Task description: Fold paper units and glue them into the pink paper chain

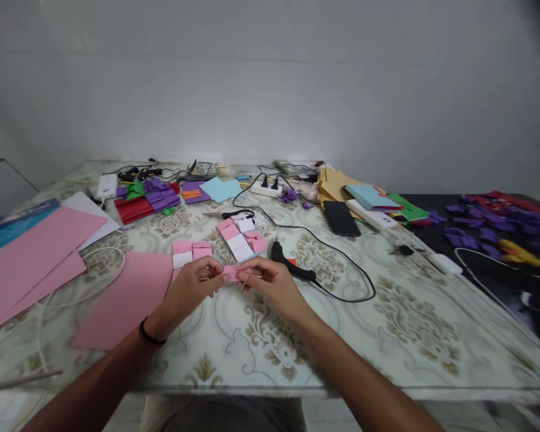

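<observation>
A small pink paper piece (232,273) is held between my two hands above the patterned table. My left hand (197,281) pinches its left end, and my right hand (266,279) grips its right end. Just behind them lie pink and white folded paper squares (239,247), with another group of pink and white squares (183,259) partly hidden behind my left hand. To the right of my right hand rests a black glue gun (292,265), its cable curving away. A large pink sheet (128,300) lies left of my left forearm.
Pink sheets (40,258) cover the left side. Behind are scissors (227,214), a power strip (266,189) and coloured papers (150,201). A black phone (341,218) and a white power bank (371,215) lie right. Purple pieces (499,225) fill a dark surface at far right.
</observation>
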`<state>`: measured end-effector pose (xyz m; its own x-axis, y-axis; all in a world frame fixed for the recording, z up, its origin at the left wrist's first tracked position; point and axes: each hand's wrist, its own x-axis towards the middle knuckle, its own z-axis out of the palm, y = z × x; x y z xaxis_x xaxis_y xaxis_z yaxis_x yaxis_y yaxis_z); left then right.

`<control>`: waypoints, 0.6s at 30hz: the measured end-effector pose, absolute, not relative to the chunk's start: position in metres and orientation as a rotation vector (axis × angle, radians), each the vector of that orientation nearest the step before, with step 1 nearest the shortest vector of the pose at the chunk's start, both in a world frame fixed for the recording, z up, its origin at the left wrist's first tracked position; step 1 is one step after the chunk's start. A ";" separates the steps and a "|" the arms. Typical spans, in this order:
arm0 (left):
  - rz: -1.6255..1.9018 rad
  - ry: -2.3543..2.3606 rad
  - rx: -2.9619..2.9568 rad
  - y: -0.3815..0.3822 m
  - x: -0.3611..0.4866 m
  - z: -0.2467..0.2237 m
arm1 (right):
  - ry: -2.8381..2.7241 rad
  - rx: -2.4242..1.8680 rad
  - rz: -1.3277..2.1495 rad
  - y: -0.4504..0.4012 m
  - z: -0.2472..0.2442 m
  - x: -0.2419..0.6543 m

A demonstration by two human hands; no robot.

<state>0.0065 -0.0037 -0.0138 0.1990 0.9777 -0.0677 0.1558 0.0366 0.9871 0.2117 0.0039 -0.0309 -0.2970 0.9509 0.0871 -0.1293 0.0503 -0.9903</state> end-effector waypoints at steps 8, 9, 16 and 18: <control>0.947 1.220 1.306 0.001 0.003 -0.017 | -1.472 -0.948 1.301 0.004 -0.033 0.214; 0.939 1.212 1.302 0.001 0.002 -0.017 | -1.465 -0.950 1.293 0.004 -0.033 0.214; 0.903 1.133 1.289 0.000 0.001 -0.014 | -1.406 -0.964 1.297 0.005 -0.033 0.214; 0.908 1.113 1.293 0.000 0.000 -0.014 | -1.393 -0.967 1.305 0.005 -0.032 0.215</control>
